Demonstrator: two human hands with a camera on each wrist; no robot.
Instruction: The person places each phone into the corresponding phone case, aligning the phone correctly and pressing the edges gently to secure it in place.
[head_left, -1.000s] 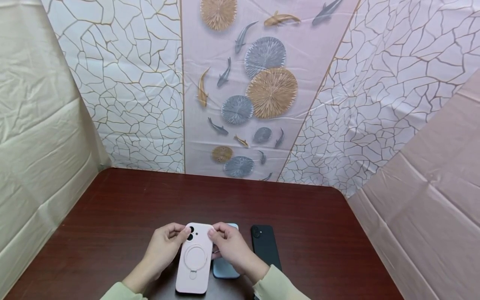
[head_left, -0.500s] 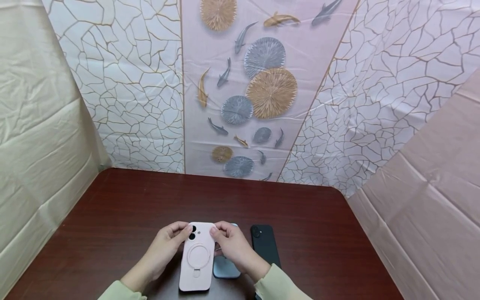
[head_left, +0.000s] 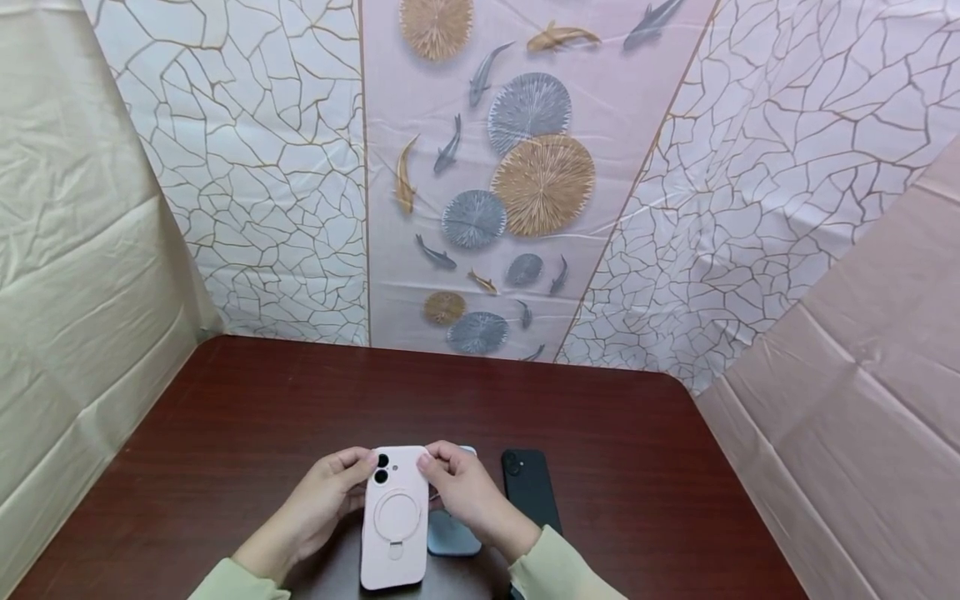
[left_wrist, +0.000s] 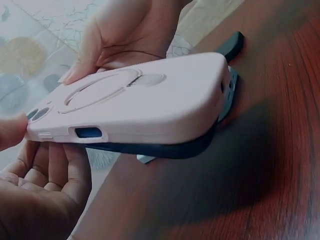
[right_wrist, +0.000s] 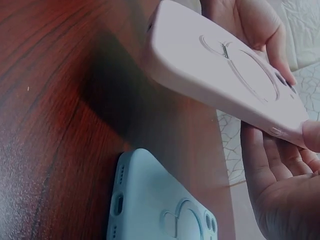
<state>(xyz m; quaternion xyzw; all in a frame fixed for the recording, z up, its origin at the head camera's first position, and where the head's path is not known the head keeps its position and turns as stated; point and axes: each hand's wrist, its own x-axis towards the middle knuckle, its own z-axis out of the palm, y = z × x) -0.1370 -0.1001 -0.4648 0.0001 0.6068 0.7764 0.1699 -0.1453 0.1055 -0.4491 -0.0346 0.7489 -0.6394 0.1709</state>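
Observation:
A pink phone case (head_left: 396, 517) with a ring stand on its back is held above the table. My left hand (head_left: 321, 500) pinches its upper left corner, thumb beside the camera holes and fingers underneath. At the upper right corner my right hand (head_left: 467, 497) grips it the same way. In the left wrist view, a dark phone (left_wrist: 165, 150) shows along the underside of the case, standing out from its rim towards the lower end. A light blue phone case (right_wrist: 155, 195) lies just under my right hand, partly hidden by it in the head view.
A black phone or phone case (head_left: 531, 492) lies to the right, partly covered by my right forearm. The dark red wooden table (head_left: 420, 392) ends at a patterned cloth backdrop (head_left: 480, 275), with plain cloth on both sides.
Both hands keep their grip. The pink case has shifted slightly to the right over the last second and tilted a little. The things on the table have not moved.

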